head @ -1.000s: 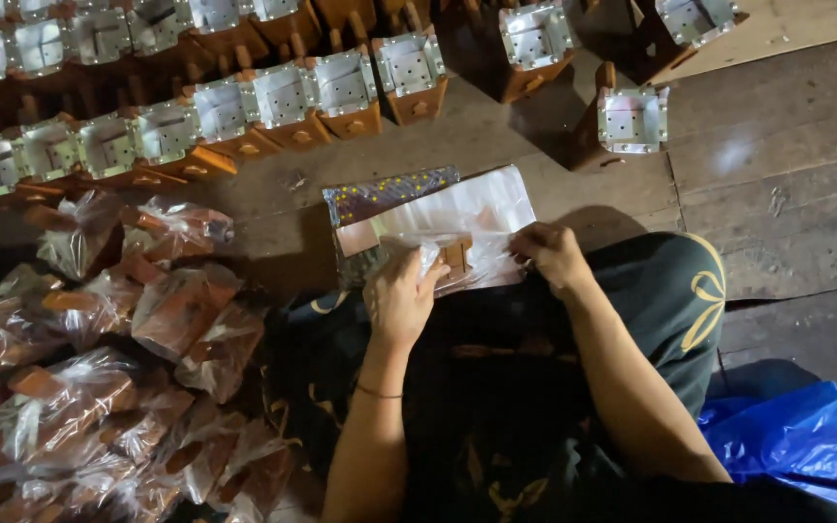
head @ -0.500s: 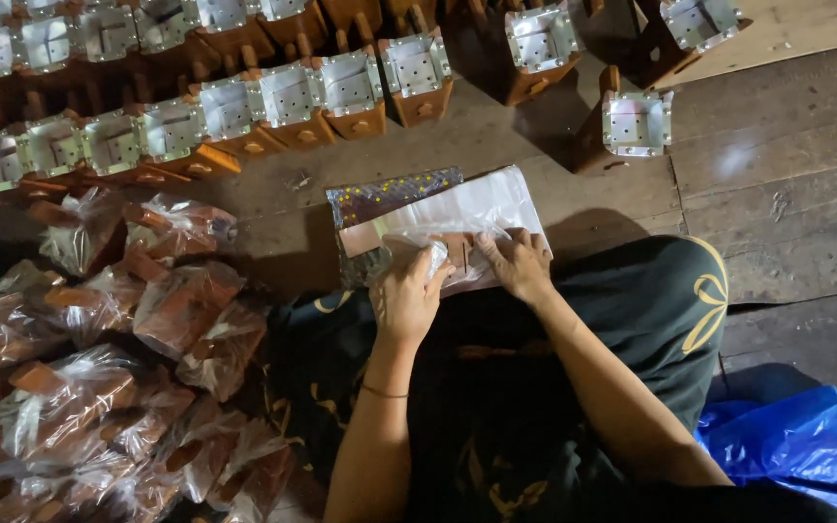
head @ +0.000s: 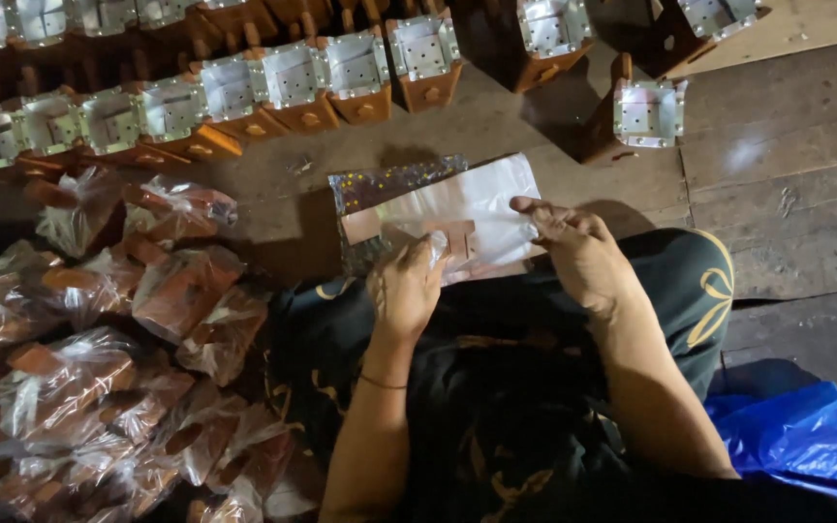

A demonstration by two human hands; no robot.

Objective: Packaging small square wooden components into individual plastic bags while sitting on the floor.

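Observation:
A clear plastic bag (head: 477, 208) lies on a sparkly sheet (head: 394, 182) on the wooden floor in front of my lap. Inside it shows a small brown wooden piece (head: 452, 237). My left hand (head: 407, 291) grips the bag's near left edge over that piece. My right hand (head: 573, 247) pinches the bag's right edge with its fingertips. Both forearms reach out over my dark patterned clothing.
Rows of small wooden boxes with silver foil tops (head: 293, 77) line the far side, and one stands apart (head: 646, 114) at the right. A heap of bagged wooden pieces (head: 99, 339) fills the left. A blue plastic bag (head: 806, 436) lies at the lower right.
My right hand has slid from the bag's near middle out to its right edge. My left hand has stayed on the bag's near left part.

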